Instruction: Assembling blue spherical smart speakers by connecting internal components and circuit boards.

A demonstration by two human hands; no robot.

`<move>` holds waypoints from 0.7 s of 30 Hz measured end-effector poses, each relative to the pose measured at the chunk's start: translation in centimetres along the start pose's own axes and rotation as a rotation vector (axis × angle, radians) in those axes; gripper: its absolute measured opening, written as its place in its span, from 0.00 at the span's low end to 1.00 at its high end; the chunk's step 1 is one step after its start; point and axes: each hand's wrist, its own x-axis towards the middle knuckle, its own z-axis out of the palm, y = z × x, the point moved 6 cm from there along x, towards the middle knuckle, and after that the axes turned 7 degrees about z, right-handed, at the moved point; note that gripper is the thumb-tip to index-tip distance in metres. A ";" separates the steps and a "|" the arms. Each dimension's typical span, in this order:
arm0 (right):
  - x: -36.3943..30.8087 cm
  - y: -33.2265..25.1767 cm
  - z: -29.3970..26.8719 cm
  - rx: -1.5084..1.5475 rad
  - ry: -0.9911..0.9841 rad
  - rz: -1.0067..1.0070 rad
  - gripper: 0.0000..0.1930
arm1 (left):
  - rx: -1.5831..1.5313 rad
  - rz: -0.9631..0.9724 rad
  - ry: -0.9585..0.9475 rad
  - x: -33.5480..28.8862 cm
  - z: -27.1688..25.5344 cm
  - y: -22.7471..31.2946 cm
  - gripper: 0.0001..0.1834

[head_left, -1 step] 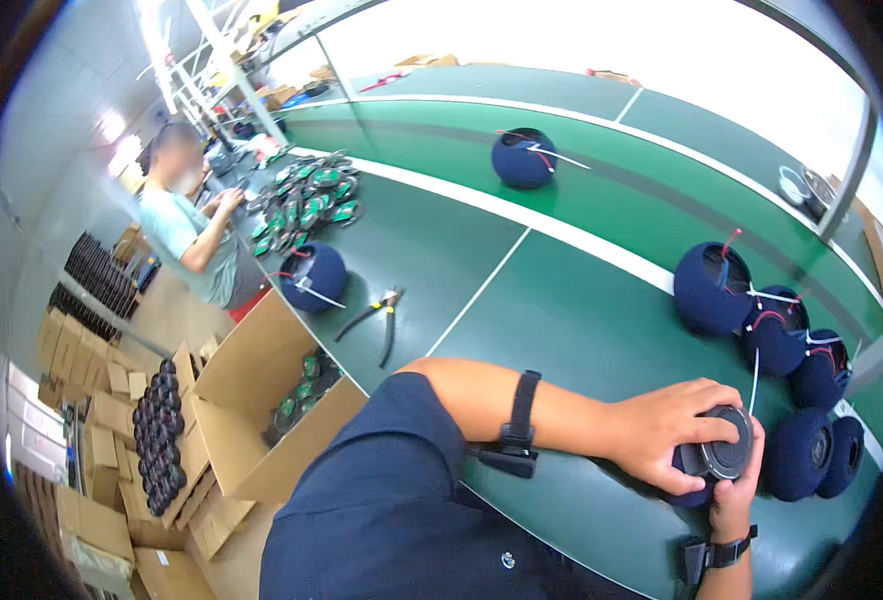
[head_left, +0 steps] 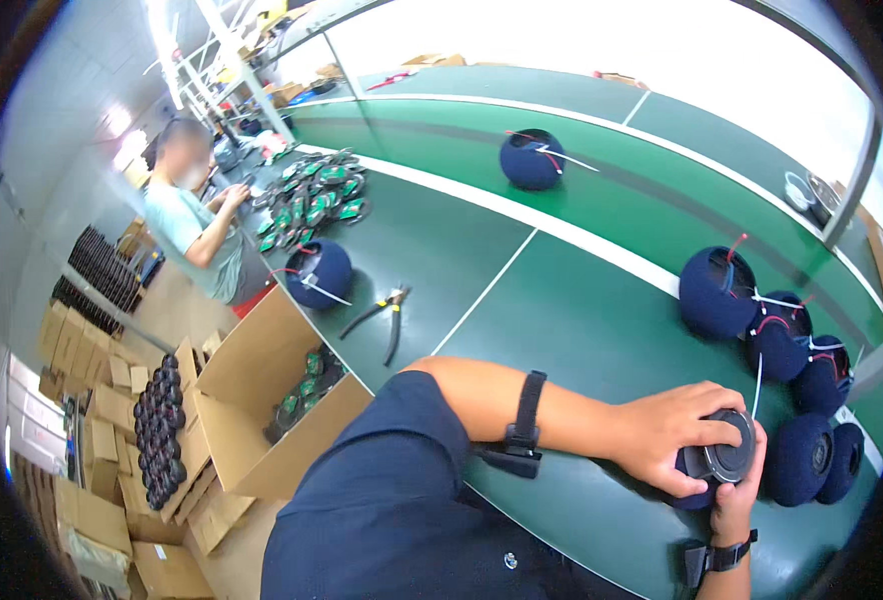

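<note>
At the lower right, a black disc-shaped speaker part [head_left: 732,447] sits on a dark blue round body resting on the table; most of that body is hidden by my fingers. My left hand [head_left: 667,440] reaches across from the left and curls over its top and near side. My right hand [head_left: 742,490] closes round its right side, fingers partly hidden. Right beside them stand two dark blue fabric-covered round bodies [head_left: 800,458]. Beyond these, several open blue round shells [head_left: 717,295] show red wires and white strips or cables.
Pliers [head_left: 387,320] lie left of centre, near another blue shell [head_left: 319,273] and a pile of green circuit-board parts [head_left: 312,200]. An open cardboard box [head_left: 262,420] stands at the table edge. One shell [head_left: 532,160] sits on the green strip. A person [head_left: 197,215] works at far left.
The whole view has shifted very slightly, with things sitting a little farther right. Both hands keep the same grip on the speaker part.
</note>
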 end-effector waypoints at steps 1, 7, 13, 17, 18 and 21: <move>0.1 0.3 -0.3 -0.013 -0.011 0.006 0.65 | 0.015 -0.009 -0.004 0.0 0.0 0.0 0.36; 0.2 0.7 -1.0 -0.068 -0.004 -0.031 0.65 | 0.031 0.011 0.007 -0.1 0.5 -0.4 0.36; 0.3 1.1 -1.3 -0.105 0.024 -0.070 0.66 | 0.032 -0.004 0.002 -0.2 0.8 -0.4 0.36; 0.4 1.1 -1.1 -0.114 -0.064 -0.074 0.63 | 0.026 -0.013 -0.015 -0.4 0.8 -0.4 0.36; 0.4 1.2 -1.3 -0.114 -0.060 -0.077 0.63 | 0.023 -0.009 -0.010 -0.3 0.8 -0.5 0.36; 0.3 1.2 -1.7 -0.126 -0.052 -0.081 0.63 | 0.023 -0.001 -0.007 -0.1 0.9 -0.5 0.36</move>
